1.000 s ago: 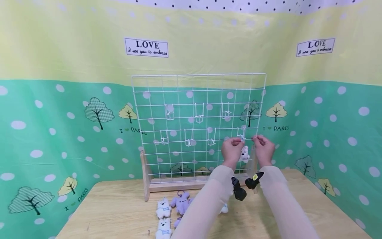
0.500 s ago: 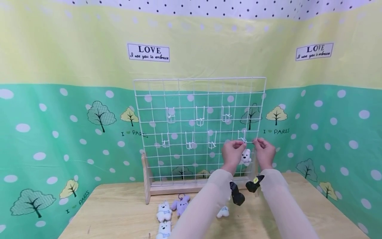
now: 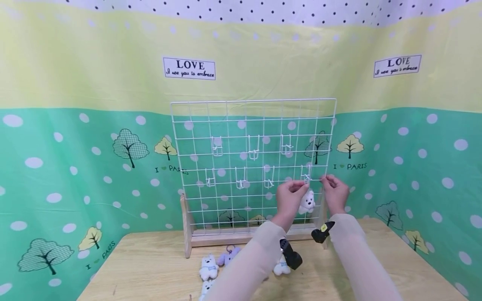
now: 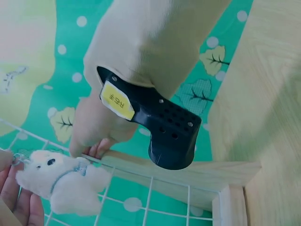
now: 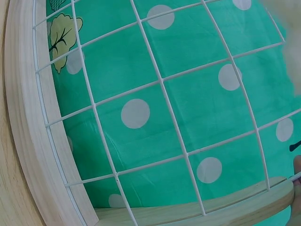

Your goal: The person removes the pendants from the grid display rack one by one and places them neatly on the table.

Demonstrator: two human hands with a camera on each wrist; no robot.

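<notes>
My left hand (image 3: 290, 200) is at the lower right hook (image 3: 306, 174) of a white wire grid rack (image 3: 253, 101). Its thumb and fingers pinch the small ring at the top of a white plush bear keychain (image 3: 308, 202), which hangs below them in front of the grid. The left wrist view shows the bear (image 4: 61, 179) with a blue bow at its neck and my left fingers (image 4: 21, 200) beside its head. At the rack's right edge, my right hand (image 3: 336, 194) grips the side wire. In the right wrist view only its fingertip (image 5: 297, 190) shows at the wire.
Several other white wire hooks (image 3: 254, 154) hang on the grid in two rows. A wooden base (image 3: 222, 239) supports it. White plush bears (image 3: 208, 267) and a purple plush (image 3: 227, 256) lie on the table (image 3: 150, 259), partly behind my left sleeve.
My left hand has shifted a little left and down, the bear moving slightly with it. The right hand stays at the rack's edge. The head view has tilted slightly up.
</notes>
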